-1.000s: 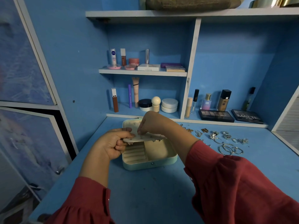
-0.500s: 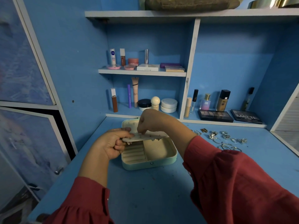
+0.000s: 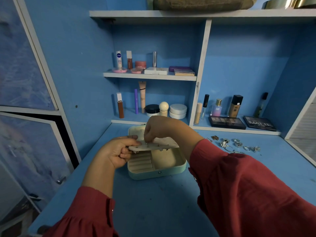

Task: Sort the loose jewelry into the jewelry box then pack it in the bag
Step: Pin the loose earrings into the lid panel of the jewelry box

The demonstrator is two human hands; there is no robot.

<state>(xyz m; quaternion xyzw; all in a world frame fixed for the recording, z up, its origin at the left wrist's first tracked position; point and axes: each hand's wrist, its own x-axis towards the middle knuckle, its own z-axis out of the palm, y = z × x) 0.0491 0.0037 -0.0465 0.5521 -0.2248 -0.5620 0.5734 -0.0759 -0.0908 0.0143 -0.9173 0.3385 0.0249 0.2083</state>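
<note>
I find the scene dim overall, with a cool blue cast across wall, shelving and bench (image 3: 153, 202). Light appears to come from above and the right: the gold-toned object on the top shelf (image 3: 289, 2) at far right carries a bright glare. Shelf recesses on the left sit in deeper shadow, and the near left corner is murky. I note wide-angle distortion: the cabinet door frames (image 3: 44, 69) at left and the right edge lean and bow outward. Centre detail is reasonably sharp; the red sleeves (image 3: 248, 194) nearest me are soft, and the loose jewelry (image 3: 236, 144) at right is too small to resolve cleanly.
</note>
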